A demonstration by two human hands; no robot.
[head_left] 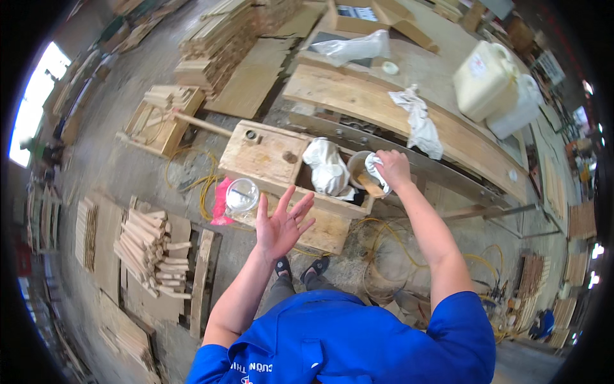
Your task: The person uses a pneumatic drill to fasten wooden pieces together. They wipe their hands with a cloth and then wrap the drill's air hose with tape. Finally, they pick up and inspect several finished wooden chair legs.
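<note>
Your right hand [394, 168] is closed in a narrow grip on a white cloth [375, 166], fingers pinching its upper part while the rest hangs below them. The cloth is at the mouth of a round tub [357, 165], just left of that grip; a tan-brown patch shows below the cloth, but you cannot tell from here whether the cloth touches what is inside. Your left hand [280, 225] holds nothing: it is raised with the palm in view and the fingers spread wide, to the left of the right-hand grip and nearer to your body.

The tub stands at the right end of an open-topped section of a wooden box [263, 153]. In that section, between the tub and the box's covered part, lie bundled white rags [327, 168], left of your right-hand grip. Just left of your left fingertips is a clear plastic cup [242, 194], with a pink sheet [221, 203] beside it.

Beyond your right hand a wide wooden plank [348, 93] runs along the bench, and a draped white rag [422, 125] hangs across its near edge. Farther off to the right of the grip stand a cream jerrycan [480, 80] and a whiter plastic container [515, 110]. Well left of your left hand, pale wooden sticks [148, 246] lie in a heap on the floor.
</note>
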